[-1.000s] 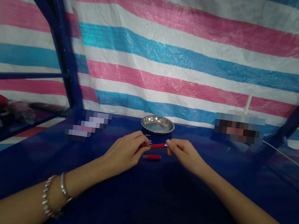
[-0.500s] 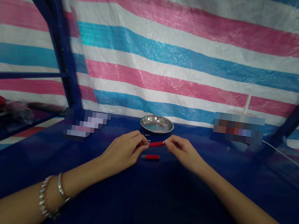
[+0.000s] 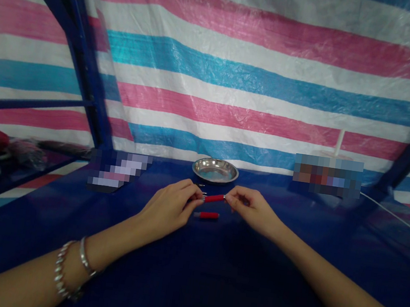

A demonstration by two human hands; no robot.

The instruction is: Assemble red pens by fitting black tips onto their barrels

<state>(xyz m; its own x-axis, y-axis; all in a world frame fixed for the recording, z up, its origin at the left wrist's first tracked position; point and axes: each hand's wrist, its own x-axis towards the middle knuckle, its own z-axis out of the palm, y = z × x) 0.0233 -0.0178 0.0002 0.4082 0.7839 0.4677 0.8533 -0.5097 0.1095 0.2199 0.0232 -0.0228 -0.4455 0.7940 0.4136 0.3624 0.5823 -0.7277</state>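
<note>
A slim red pen (image 3: 214, 198) with a silvery right end is held level between my two hands, just above the blue table. My left hand (image 3: 173, 202) is closed in a pinch around its left end; a bracelet and a bangle circle that wrist. At the other end, the fingertips of my right hand (image 3: 249, 205) pinch the silvery tip. A second red piece (image 3: 208, 215), like a pen barrel with a clear or metallic left end, lies on the table just nearer to me. Small shiny pieces (image 3: 201, 185) lie beyond my left fingers, too small to name.
A round steel dish (image 3: 214, 176) stands at the table's (image 3: 225, 283) back edge. Blurred-out items lie at the back left (image 3: 120, 172) and back right (image 3: 327, 175), with a white cable (image 3: 398, 215) on the right. Blue frame posts (image 3: 86, 76) and a striped sheet (image 3: 237, 87) stand behind.
</note>
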